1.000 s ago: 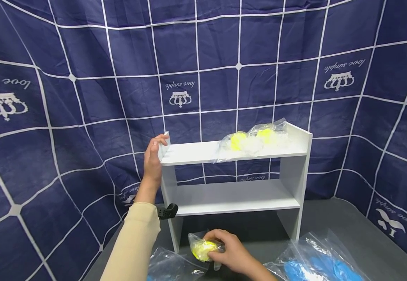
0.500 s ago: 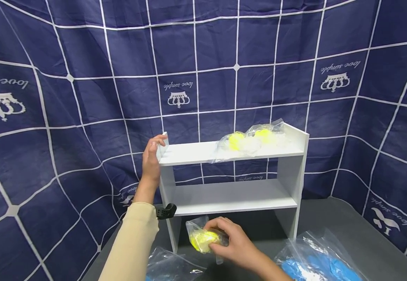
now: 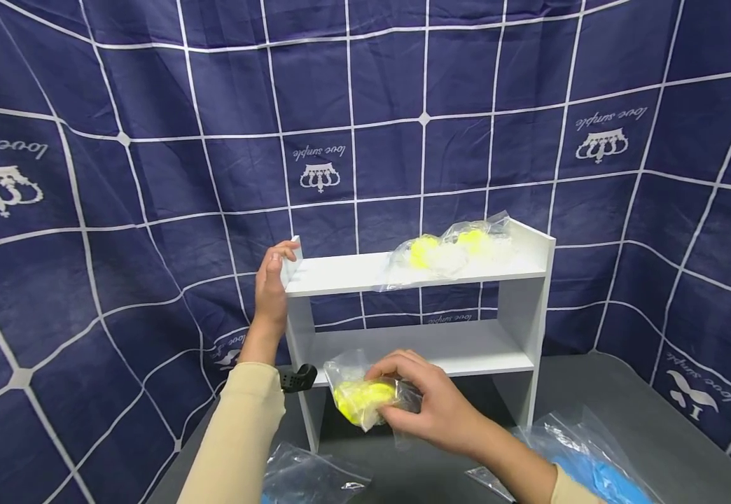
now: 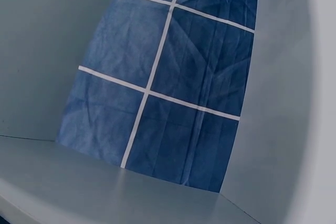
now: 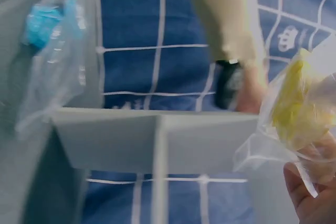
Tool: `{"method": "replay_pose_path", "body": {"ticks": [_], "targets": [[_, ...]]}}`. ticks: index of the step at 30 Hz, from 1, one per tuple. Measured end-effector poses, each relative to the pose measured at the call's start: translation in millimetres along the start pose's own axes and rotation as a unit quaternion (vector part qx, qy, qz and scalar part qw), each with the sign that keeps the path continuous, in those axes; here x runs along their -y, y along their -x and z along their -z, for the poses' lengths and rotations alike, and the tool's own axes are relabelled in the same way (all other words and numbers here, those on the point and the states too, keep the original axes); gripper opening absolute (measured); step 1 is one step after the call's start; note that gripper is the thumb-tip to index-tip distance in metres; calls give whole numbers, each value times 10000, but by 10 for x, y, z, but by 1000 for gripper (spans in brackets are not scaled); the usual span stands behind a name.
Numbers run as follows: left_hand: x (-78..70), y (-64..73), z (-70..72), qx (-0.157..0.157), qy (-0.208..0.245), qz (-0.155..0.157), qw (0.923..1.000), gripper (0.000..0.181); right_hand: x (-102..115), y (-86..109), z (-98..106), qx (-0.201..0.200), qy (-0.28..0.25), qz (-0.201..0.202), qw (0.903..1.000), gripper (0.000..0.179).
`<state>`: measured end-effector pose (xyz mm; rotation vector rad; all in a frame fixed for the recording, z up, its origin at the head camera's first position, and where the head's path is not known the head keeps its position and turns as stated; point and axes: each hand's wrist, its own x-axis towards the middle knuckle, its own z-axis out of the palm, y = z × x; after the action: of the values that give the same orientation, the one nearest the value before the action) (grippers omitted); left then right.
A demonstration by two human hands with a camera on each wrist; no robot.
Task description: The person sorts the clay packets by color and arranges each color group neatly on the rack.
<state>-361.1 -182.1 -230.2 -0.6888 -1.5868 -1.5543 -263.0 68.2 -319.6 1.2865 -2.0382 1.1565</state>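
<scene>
A small white shelf unit point(image 3: 340, 274) stands on a dark grey surface. My left hand point(image 3: 271, 290) grips the top of its left side panel. My right hand point(image 3: 431, 399) pinches a clear plastic bag point(image 3: 360, 400) with something yellow inside. In the head view this bag overlaps the middle board point(image 3: 466, 353) near its left end. The right wrist view has the same yellow-filled bag point(image 5: 296, 103) at its right edge. Two similar bags, one to the left point(image 3: 424, 253) and one to the right point(image 3: 474, 245), lie on the top board. Only white boards and curtain show in the left wrist view.
At the front right lies a clear bag with blue contents point(image 3: 599, 476), partly behind the right forearm. Another clear bag point(image 3: 315, 476) lies at the front left. A dark blue checked curtain point(image 3: 391, 161) hangs behind and around the shelf.
My right hand has lifted the yellow-filled bag from low beneath the middle board up to the height of its front edge. The left hand keeps its place on the side panel.
</scene>
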Motion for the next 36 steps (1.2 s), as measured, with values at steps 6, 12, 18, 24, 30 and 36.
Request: {"method": "replay_pose_path", "body": {"ticks": [6, 12, 18, 24, 30, 36], "targets": [[-3, -16, -4, -27, -7, -36, 10000, 37, 190, -310, 234, -418, 345, 645, 9964, 39], [1, -15, 8, -19, -19, -71, 10000, 36, 295, -607, 366, -732, 554, 1009, 9907, 36], [12, -1, 6, -7, 31, -120, 9999, 37, 324, -901, 481, -998, 947, 1124, 9841, 35], [2, 10, -14, -72, -16, -53, 10000, 36, 227, -1190, 602, -1159, 1347, 940, 9796, 35], [-21, 2, -33, -99, -55, -8, 9999, 36, 32, -1380, 667, -1121, 1793, 326, 9768, 36], [66, -10, -21, -130, -34, -17, 9999, 37, -161, -1473, 677, -949, 2177, -402, 9706, 36]]}}
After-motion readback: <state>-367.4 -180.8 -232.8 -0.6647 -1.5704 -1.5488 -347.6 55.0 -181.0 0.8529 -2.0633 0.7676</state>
